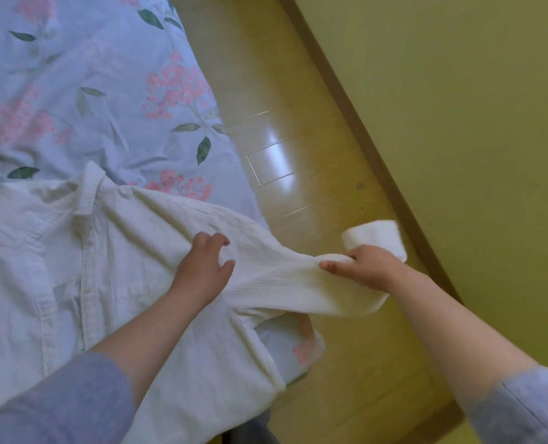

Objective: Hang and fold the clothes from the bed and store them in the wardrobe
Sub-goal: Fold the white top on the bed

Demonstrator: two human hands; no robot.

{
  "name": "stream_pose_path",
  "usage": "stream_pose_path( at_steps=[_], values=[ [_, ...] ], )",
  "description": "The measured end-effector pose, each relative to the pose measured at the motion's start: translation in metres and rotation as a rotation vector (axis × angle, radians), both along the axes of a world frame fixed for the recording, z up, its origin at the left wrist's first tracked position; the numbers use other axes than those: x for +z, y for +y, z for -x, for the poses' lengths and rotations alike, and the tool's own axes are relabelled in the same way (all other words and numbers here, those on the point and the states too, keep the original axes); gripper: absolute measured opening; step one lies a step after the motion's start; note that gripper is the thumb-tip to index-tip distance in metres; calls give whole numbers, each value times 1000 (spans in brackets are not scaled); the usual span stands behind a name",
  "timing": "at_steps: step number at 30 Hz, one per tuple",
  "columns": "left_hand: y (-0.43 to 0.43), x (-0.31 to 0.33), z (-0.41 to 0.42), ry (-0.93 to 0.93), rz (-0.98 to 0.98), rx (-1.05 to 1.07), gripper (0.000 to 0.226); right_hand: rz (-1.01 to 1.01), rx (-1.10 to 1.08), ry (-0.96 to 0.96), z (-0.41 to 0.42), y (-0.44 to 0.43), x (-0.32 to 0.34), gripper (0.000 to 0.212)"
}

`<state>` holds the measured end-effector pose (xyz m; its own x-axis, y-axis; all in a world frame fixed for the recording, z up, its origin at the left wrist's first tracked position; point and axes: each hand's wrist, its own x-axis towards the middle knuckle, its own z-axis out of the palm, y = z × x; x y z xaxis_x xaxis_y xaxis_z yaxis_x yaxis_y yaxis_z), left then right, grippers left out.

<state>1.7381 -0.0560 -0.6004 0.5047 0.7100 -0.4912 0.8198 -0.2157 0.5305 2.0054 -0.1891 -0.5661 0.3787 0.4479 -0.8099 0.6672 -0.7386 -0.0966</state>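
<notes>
A cream button-up shirt point(112, 270) lies front side up on the bed point(90, 91), collar toward the far side. Its right sleeve point(285, 283) stretches out past the bed's edge over the floor. My left hand point(203, 270) presses down on the shirt's shoulder near the armhole, fingers partly curled on the cloth. My right hand point(367, 267) grips the sleeve near its cuff point(375, 237) and holds it out in the air. The wardrobe is out of view.
The bed has a pale blue sheet with pink flowers and green leaves. To the right runs a glossy wooden floor point(298, 149), then a brown skirting board point(362, 133) and a yellow-green wall point(458, 107).
</notes>
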Motion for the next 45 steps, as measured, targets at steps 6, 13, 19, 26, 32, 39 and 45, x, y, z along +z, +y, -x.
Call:
stream_pose_path(
  at_steps=[6,13,19,26,32,39,45],
  values=[
    [15,-6,-75,25,-11,-332,59,138,-216,236,-6,-19,-2,105],
    [16,-19,-108,320,-55,-570,30,-12,-481,442,-9,-41,-11,45],
    [26,-7,-112,52,92,-237,21,-357,-396,371,-15,-58,-11,24],
    [15,-21,-112,-53,70,-151,27,-173,-164,364,-9,-50,-18,8],
    [15,-17,-115,47,183,-224,13,-57,-185,264,-33,-68,-17,33],
    [23,4,-130,117,346,-324,33,-63,-185,256,-34,-90,-2,67],
    [25,28,-134,-51,606,-195,15,44,-463,594,3,-75,-4,89]
  ],
)
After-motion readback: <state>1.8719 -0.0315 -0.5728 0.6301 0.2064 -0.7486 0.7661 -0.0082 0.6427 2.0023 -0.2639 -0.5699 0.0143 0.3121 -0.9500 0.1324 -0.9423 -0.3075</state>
